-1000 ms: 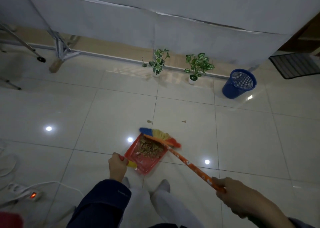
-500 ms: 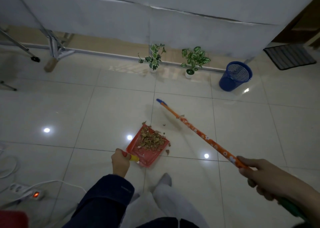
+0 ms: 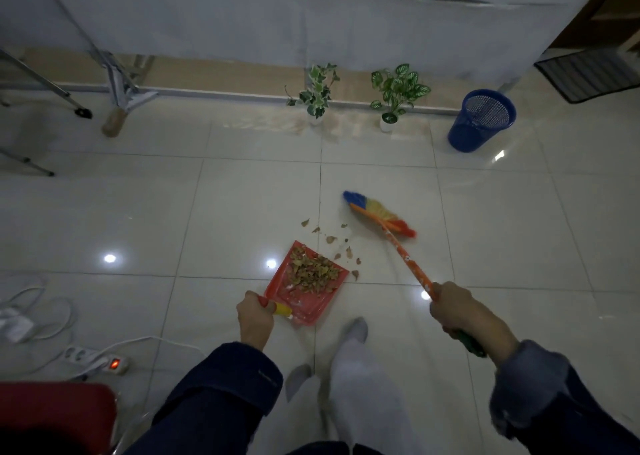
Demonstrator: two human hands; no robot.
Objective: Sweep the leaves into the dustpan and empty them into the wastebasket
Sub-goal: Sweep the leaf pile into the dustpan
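Observation:
A red dustpan [image 3: 300,302] lies on the pale tiled floor in front of my feet, holding a heap of brown leaves [image 3: 311,272]. My left hand [image 3: 254,317] grips its yellow-and-red handle. Several loose leaves [image 3: 332,243] are scattered on the tile just beyond the pan's open edge. My right hand [image 3: 457,311] holds the orange handle of a broom [image 3: 398,243]. Its rainbow bristles [image 3: 379,214] rest on the floor beyond and to the right of the loose leaves. A blue mesh wastebasket [image 3: 479,120] stands by the wall at the far right.
Two small potted plants [image 3: 317,91] [image 3: 396,92] stand against the wall. Metal stand legs [image 3: 117,84] occupy the far left. A white power strip [image 3: 95,357] with cables lies at the left near my feet, a red seat [image 3: 55,416] at bottom left, a dark mat [image 3: 588,73] at far right.
The broom head has left the dustpan, lifted, and come down on the floor further out to the right. Loose leaves now lie in front of the pan. The dustpan has stayed put.

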